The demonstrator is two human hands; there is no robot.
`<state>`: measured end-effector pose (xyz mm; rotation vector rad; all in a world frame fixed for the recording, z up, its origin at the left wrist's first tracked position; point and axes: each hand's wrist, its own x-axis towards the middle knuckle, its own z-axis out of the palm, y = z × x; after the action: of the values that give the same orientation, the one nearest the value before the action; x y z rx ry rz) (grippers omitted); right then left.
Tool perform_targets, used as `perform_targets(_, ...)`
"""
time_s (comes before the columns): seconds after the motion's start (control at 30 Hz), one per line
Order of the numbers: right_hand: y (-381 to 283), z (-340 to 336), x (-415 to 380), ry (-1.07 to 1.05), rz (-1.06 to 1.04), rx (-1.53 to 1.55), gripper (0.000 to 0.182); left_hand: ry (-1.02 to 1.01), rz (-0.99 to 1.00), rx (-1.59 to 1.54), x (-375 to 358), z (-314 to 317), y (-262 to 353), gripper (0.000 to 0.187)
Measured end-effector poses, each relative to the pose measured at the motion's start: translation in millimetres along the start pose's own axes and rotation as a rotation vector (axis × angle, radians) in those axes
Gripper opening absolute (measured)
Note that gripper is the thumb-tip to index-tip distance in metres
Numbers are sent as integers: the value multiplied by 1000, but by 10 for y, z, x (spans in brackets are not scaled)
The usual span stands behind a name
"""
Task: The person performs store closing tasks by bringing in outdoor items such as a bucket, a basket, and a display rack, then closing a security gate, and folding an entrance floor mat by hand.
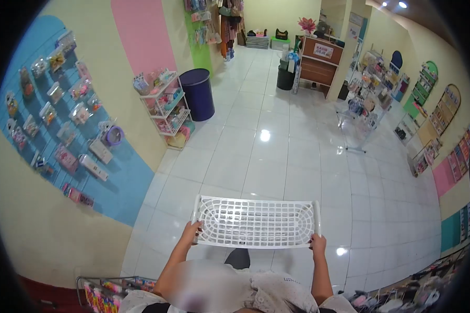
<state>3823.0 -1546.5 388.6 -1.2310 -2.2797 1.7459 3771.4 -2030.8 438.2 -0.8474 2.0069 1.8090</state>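
Two hands carry one white tray (256,221) level over the tiled floor (277,156) — left hand (191,232) clenched on its near-left corner, right hand (317,243) grasping the near-right corner. At 10 o'clock stands a white rack (166,107), a dark blue bin (198,93) beside it; at 12 — a wooden desk (320,61).

We note the shelf tray (256,223) is white perforated plastic, matt. The floor (277,156) is glossy white tile, mirroring lamps. The drum (198,94) looks smooth dark-blue plastic; the counter (321,62) shows brown wood.
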Motion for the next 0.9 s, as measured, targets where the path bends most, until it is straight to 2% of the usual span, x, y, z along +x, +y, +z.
perform_targets(0.07, -465, 369, 614, -31, 6, 17, 21, -12, 11, -14, 644, 45, 626, 45)
perform_targets(0.13, -1001, 628, 880, -87, 31, 64, 23, -32, -50, -20, 1018, 21, 908, 46)
perform_targets(0.23, -1814, 963, 1289, -137, 66, 69, 25, -77, -113, 44, 1530, 122, 1834, 51)
perform_targets(0.33, -2328, 1247, 1854, -138, 32, 110, 25, -77, -99, 127, 2224, 348, 2412, 54)
perform_targets(0.5, -3083, 1852, 3271, -128, 3, 43, 26, -81, -46, 52, 3500, 806, 3089, 52)
perform_targets(0.57, -3508, 2204, 3798, -108, 11, 29, 25, -17, -83, 9, 3852, 967, 3380, 51)
perform_targets(0.63, -3664, 2553, 4599, -200, -233, -196, 24, 61, -101, 16, 4210, 999, 3803, 49)
perform_targets(0.67, -3860, 2744, 4756, -193, -180, -133, 24, 84, -110, 11, 4362, 984, 4015, 49)
perform_targets(0.73, -4685, 3195, 5044, -166, -94, -13, 24, 119, -113, -16, 4744, 973, 4489, 48)
perform_targets(0.9, -5671, 4381, 5866, -237, -164, 49, 27, 196, -3, -99, 5931, 776, 5088, 46)
